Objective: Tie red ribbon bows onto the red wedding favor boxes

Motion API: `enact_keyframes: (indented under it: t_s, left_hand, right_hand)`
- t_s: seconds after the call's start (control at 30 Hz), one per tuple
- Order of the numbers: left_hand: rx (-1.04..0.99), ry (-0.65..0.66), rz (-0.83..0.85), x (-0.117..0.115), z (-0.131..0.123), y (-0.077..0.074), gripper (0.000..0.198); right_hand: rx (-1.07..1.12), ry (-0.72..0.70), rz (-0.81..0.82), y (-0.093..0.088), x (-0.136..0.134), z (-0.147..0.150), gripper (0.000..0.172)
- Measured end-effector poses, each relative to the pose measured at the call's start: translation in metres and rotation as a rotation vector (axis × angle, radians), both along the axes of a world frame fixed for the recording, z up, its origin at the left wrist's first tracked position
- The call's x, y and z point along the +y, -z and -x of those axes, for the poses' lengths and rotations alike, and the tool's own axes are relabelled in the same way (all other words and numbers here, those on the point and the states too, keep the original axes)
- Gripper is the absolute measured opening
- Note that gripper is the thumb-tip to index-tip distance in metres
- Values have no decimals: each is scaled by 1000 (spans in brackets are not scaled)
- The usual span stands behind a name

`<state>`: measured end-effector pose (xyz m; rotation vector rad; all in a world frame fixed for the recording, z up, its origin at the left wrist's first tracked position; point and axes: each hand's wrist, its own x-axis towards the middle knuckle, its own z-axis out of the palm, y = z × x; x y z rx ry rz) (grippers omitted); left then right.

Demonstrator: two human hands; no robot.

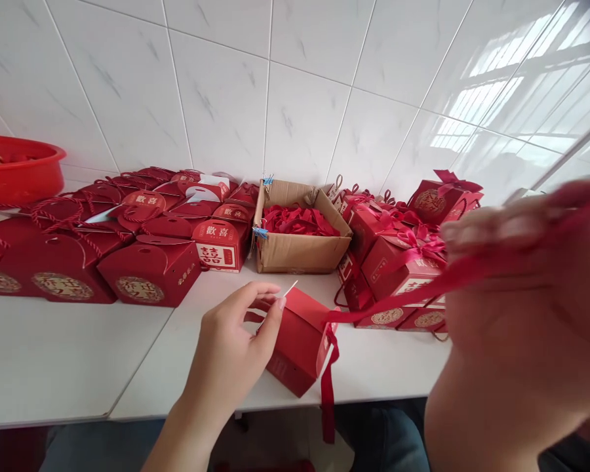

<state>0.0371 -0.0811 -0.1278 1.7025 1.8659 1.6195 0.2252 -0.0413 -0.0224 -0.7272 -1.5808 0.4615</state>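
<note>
Near the table's front edge, a red gift box (295,357) sits tilted toward me. My left hand (240,334) pinches its top flap between thumb and fingers; a white edge shows above the fingertips. From the box's right side runs a red ribbon (393,298), stretched up to the right. My right hand (521,295), large, close to the camera and partly blurred, is closed on that ribbon. The ribbon's other end hangs down past the table edge beside the box.
Rows of closed red boxes (150,272) with cords stand at left. A cardboard carton (302,255) holds red ribbons against the tiled wall. Stacked boxes with bows (398,262) stand at right. A red basin (24,174) is at far left on the white table (152,367).
</note>
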Motion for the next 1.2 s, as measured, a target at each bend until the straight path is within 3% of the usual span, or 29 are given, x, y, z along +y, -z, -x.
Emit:
enact_keyframes:
  t_s: [0.07, 0.13, 0.2, 0.33, 0.43, 0.87, 1.2]
  left_hand:
    - [-61, -1, 27, 0, 1, -1, 17]
    - [-104, -8, 47, 0, 3, -2, 21]
    - [-120, -21, 53, 0, 5, -2, 23]
    - [-135, -46, 29, 0, 6, -1, 24]
    - [-153, -44, 24, 0, 7, 0, 23]
    - [-193, -24, 54, -1, 7, -2, 22]
    - [-305, 71, 158, 3, 7, -1, 27]
  right_hand:
    - [55, -164, 132, 8, 11, 4, 14]
    - [-140, -406, 401, 22, 24, 12, 15]
    - [-353, -509, 549, 39, 35, 22, 19]
    - [-485, -442, 607, 66, 45, 37, 21]
    - [-513, -452, 672, 73, 43, 40, 20]
    - [-536, -466, 681, 78, 43, 44, 19]
    - [-600, -543, 536, 76, 47, 53, 19]
